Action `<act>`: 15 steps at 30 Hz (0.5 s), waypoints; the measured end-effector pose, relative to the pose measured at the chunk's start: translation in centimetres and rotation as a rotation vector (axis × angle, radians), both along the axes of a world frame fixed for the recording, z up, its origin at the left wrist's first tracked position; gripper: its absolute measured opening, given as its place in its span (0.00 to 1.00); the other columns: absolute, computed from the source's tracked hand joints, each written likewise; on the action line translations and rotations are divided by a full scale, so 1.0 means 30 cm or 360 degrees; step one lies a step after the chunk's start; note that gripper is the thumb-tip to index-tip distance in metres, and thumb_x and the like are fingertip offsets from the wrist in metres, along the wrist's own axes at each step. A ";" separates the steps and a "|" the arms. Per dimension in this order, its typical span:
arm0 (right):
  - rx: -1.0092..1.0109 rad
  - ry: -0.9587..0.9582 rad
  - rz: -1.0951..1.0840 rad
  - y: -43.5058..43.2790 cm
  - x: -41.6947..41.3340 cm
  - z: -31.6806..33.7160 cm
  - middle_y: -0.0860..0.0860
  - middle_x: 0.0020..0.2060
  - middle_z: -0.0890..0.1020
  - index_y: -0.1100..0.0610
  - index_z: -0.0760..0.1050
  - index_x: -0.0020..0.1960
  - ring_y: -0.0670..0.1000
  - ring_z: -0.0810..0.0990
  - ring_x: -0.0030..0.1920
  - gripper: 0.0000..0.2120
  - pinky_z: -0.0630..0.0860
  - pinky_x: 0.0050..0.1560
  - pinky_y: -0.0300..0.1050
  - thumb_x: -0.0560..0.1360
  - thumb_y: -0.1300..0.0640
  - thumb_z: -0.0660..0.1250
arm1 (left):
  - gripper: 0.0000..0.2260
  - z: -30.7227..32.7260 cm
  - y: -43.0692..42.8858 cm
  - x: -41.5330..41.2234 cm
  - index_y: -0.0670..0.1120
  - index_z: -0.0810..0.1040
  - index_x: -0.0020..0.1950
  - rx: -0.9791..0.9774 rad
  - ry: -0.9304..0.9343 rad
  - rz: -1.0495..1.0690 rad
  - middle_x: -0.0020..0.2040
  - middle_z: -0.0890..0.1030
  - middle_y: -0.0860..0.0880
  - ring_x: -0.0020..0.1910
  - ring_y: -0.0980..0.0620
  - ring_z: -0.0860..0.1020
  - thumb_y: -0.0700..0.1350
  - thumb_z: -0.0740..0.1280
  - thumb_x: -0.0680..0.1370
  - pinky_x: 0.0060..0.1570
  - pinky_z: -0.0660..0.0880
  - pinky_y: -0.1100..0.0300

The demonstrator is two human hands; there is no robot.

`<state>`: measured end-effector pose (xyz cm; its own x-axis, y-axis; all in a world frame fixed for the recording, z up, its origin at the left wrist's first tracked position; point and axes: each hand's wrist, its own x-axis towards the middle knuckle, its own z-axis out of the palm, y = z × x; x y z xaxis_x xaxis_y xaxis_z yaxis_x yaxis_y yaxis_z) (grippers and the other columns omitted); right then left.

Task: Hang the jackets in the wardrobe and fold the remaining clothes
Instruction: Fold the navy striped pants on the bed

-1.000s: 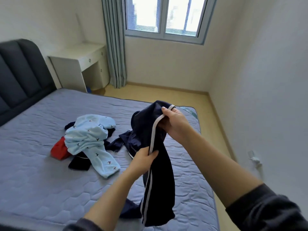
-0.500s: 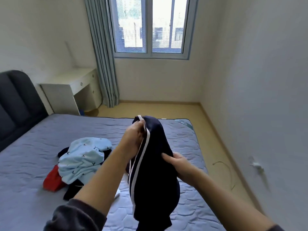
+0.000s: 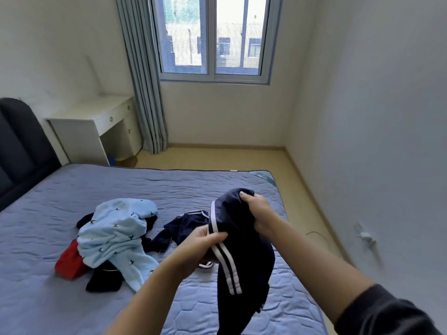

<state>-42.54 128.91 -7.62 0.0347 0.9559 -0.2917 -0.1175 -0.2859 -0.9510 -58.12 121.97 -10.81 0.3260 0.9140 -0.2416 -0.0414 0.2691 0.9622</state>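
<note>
Two hands held up one striped dark blue garment (image 3: 244, 262) over the bed (image 3: 72, 184). The right hand (image 3: 258, 213) gripped its top, bunched in the fingers. The left hand (image 3: 203, 240) pinched it lower down, at the white stripes. More clothes lay heaped on the bed: a light blue top (image 3: 113, 228), a red cloth (image 3: 69, 262) and a second dark blue piece (image 3: 183, 226).

single head view, looking forward and down, bed (image 3: 72, 189) close below
</note>
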 end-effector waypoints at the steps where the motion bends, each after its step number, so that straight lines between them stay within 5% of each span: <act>1: -0.0018 -0.0170 0.0077 -0.004 0.012 -0.007 0.55 0.36 0.78 0.57 0.74 0.42 0.50 0.76 0.37 0.08 0.72 0.37 0.40 0.79 0.63 0.60 | 0.03 0.023 0.008 0.013 0.41 0.76 0.49 -0.0009 -0.0080 0.0076 0.37 0.79 0.44 0.34 0.50 0.79 0.39 0.64 0.78 0.34 0.77 0.58; 5: -0.0225 -0.0628 0.0479 -0.058 0.083 -0.051 0.52 0.37 0.77 0.56 0.75 0.42 0.50 0.74 0.39 0.07 0.68 0.44 0.44 0.77 0.58 0.60 | 0.09 0.122 0.076 0.046 0.38 0.75 0.48 -0.0154 -0.0560 0.0368 0.38 0.78 0.41 0.36 0.47 0.79 0.42 0.60 0.81 0.35 0.79 0.59; 9: -0.0092 -0.0408 0.0610 -0.135 0.157 -0.050 0.49 0.57 0.79 0.51 0.74 0.61 0.48 0.78 0.57 0.15 0.70 0.51 0.43 0.81 0.47 0.55 | 0.12 0.174 0.140 0.058 0.36 0.76 0.46 -0.0362 -0.1073 0.0611 0.34 0.81 0.41 0.31 0.49 0.82 0.42 0.58 0.82 0.35 0.80 0.59; 13: 0.0158 -0.0282 0.0766 -0.210 0.195 -0.016 0.43 0.61 0.78 0.46 0.70 0.66 0.42 0.77 0.61 0.24 0.72 0.60 0.43 0.74 0.37 0.59 | 0.11 0.158 0.157 0.101 0.37 0.76 0.49 -0.0362 -0.1095 0.0644 0.37 0.82 0.41 0.33 0.49 0.82 0.40 0.56 0.82 0.36 0.80 0.58; 15: 0.0277 -0.0369 0.0782 -0.236 0.185 -0.005 0.43 0.59 0.78 0.47 0.67 0.68 0.38 0.78 0.57 0.22 0.74 0.55 0.38 0.76 0.43 0.64 | 0.12 0.162 0.155 0.126 0.36 0.76 0.48 -0.0344 -0.1111 0.0634 0.35 0.82 0.41 0.32 0.49 0.82 0.40 0.55 0.82 0.35 0.81 0.60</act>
<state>-37.00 121.84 -7.78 -0.3818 0.9091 -0.1665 0.2075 -0.0912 -0.9740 -54.33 126.61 -5.96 0.1278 0.9494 -0.2870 -0.7406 0.2838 0.6090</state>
